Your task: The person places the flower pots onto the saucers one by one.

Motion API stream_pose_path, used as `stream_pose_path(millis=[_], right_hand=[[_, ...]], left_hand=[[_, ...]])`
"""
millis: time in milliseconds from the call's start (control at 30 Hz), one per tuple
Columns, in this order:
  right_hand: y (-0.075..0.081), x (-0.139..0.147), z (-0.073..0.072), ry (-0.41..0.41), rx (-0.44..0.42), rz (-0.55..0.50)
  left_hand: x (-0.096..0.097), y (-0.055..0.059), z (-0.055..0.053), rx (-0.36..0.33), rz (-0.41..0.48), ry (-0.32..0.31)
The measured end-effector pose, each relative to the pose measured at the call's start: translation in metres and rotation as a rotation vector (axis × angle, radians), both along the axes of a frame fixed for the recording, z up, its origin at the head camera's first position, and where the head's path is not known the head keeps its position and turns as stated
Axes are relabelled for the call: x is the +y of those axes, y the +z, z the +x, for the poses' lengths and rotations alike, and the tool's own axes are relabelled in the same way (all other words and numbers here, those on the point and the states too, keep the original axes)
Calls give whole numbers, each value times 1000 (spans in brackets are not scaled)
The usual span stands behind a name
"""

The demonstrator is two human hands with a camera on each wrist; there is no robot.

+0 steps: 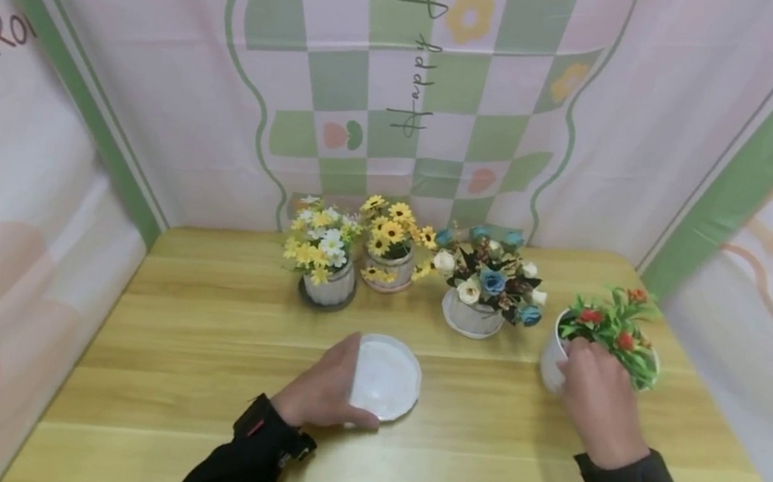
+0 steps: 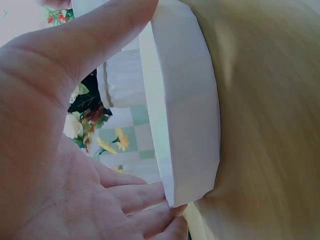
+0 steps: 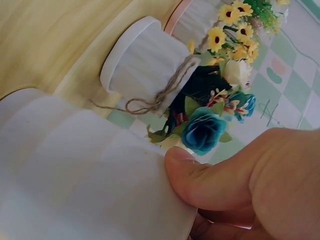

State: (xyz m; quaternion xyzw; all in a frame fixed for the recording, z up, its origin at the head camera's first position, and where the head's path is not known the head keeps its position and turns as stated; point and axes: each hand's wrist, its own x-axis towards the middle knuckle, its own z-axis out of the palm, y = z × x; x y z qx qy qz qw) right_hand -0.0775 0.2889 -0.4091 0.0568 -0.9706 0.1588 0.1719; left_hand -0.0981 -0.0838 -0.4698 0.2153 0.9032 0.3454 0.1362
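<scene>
My left hand (image 1: 327, 387) holds a white faceted plant saucer (image 1: 387, 379) on the table, thumb at the near edge and fingers round the far side. In the left wrist view, the side wall of the saucer (image 2: 190, 105) stands between thumb and fingertips. At the right, my right hand (image 1: 602, 403) pinches the rim of a white flowerpot (image 1: 553, 362) with green leaves and red flowers (image 1: 625, 340). The right wrist view shows the thumb pressed on the outside of this pot (image 3: 95, 170); the other fingers are mostly hidden.
Behind the saucer stand three potted plants on saucers: white-and-yellow flowers (image 1: 325, 244), yellow daisies (image 1: 392, 229), and blue-and-cream roses (image 1: 489, 283) in a pot tied with twine (image 3: 170, 90). Printed curtains (image 1: 414, 68) rise behind the wooden table (image 1: 188, 344) and at both sides.
</scene>
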Motion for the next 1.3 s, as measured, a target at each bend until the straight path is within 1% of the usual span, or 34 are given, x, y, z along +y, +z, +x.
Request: stream_pose_path(millis=[200,400,600,700,800,967,1100,1200,1300], right_hand=[[1,-5,13,9,-12,-3],[2,-14,26,14,-23,29],[5,-28,39,34,-58,55],[4,-37,44,62,-56,61],[2,-47,49,99,-25,62],[1,-63,56,160,60,66],[3,-73,58,182,49,72],[5,-80,59,206,62,84],[9,-88,59,241,111,92]], left_hand=[[5,0,-2,-25,28,5],[5,0,-3,-49,45,17],[5,-1,-3,-48,50,19],[4,-3,-4,-43,48,11],[4,-3,-5,-48,45,8],[1,-2,-7,-47,37,-14],[-2,1,-9,-63,2,-39],[-4,2,-10,-72,-12,-52],[-6,3,-11,-72,-16,-59]])
